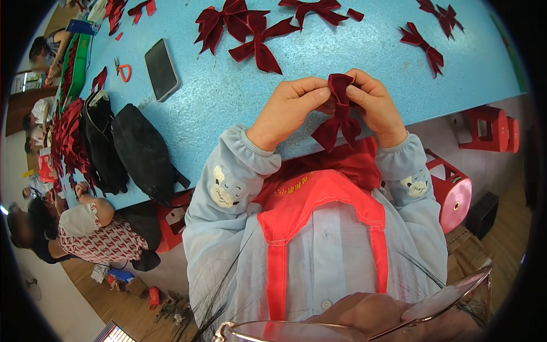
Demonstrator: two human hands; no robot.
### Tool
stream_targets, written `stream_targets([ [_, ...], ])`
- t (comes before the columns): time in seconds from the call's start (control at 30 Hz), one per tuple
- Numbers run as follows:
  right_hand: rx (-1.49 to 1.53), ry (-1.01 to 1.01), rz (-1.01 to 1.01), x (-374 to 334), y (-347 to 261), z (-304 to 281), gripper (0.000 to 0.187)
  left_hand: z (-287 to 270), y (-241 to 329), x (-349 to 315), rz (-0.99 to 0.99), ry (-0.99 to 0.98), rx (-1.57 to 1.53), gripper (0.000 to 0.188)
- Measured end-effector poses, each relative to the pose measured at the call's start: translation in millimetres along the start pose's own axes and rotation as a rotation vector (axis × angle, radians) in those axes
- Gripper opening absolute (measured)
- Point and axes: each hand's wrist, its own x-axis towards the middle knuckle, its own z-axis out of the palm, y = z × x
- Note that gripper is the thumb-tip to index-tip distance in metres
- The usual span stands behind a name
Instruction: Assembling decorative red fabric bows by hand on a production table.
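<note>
A dark red velvet bow [341, 114] is held up between my two hands at the table's near edge, one loop upward and its tails hanging down. My left hand [290, 108] pinches the loop's left side between thumb and fingers. On the other side, my right hand [376, 105] grips the same loop, its thumb pressed against the velvet. Fingers behind the bow are partly hidden. Beyond my hands, more dark red bows [259, 45] lie on the blue table [216, 102], with another bow [423, 48] farther right.
Left of my hands lie a dark phone [162, 69], orange-handled snips [123, 70] and a black bag [142, 145]. Red ribbon pieces [69, 134] are heaped at the left edge, near a seated person [102, 233]. Red stools [484, 130] stand at the right.
</note>
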Motion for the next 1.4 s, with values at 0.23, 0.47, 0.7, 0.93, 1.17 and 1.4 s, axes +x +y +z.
stream_targets([
  [0.23,-0.237,-0.023,-0.019,-4,-10,7,0.012,3,1,-3,0.075,0.025,0.034,0.018],
  [0.47,-0.339,-0.006,-0.04,-3,-9,8,0.013,7,0,-4,0.085,0.07,0.074,0.008],
  [0.7,-0.244,0.123,-0.09,-5,-11,35,0.017,9,-16,0,0.271,0.277,-0.062,0.01],
  [0.93,-0.312,0.069,0.03,-8,-7,35,0.027,7,-2,-4,0.207,0.201,0.145,0.011],
  [1.17,-0.324,0.034,-0.049,-7,1,40,0.033,6,-11,0,0.253,0.219,-0.158,0.015],
  [1.4,-0.326,0.05,0.03,-12,2,45,0.03,5,9,-5,0.579,0.237,0.701,0.01],
])
